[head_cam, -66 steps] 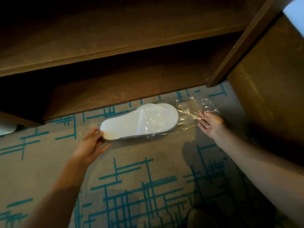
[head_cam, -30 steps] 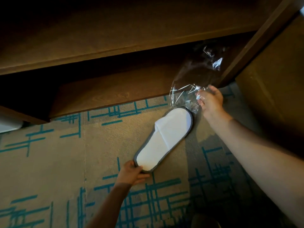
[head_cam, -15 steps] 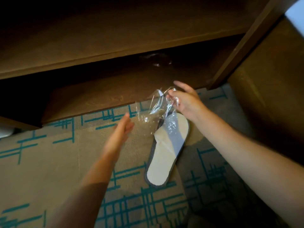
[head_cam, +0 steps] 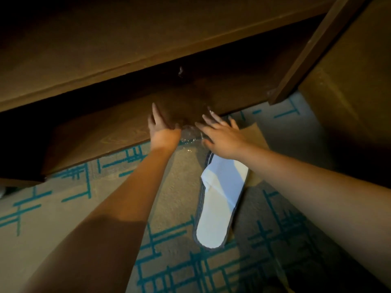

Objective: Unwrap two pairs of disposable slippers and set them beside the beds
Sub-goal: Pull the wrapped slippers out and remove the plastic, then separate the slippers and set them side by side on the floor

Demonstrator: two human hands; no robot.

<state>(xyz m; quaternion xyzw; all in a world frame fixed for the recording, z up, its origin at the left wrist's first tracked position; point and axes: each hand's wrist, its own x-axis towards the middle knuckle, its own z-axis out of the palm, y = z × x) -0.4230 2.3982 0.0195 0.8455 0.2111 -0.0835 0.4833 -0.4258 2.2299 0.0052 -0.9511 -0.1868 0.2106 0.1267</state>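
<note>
A white disposable slipper [head_cam: 220,206] with a grey rim lies unwrapped on the patterned carpet [head_cam: 63,210], toe towards the furniture; whether a second one lies under it I cannot tell. The crumpled clear plastic wrapper [head_cam: 190,135] sits at the edge of the low wooden shelf [head_cam: 101,138], just beyond the slipper's toe. My left hand [head_cam: 163,130] is on the wrapper's left with fingers straight and apart. My right hand [head_cam: 222,138] is spread flat on its right, above the slipper's toe. Both hands touch the plastic; neither is closed on it.
A dark wooden board [head_cam: 105,49] overhangs the low shelf. A slanted wooden post [head_cam: 317,45] and a wooden panel [head_cam: 349,106] close off the right side. A faint piece of clear plastic [head_cam: 180,71] glints deep in the shelf's shadow.
The slipper came out of the wrapper and my left hand let it go on the carpet. My right hand carried the wrapper to the shelf edge and opened; both hands now flank it.
</note>
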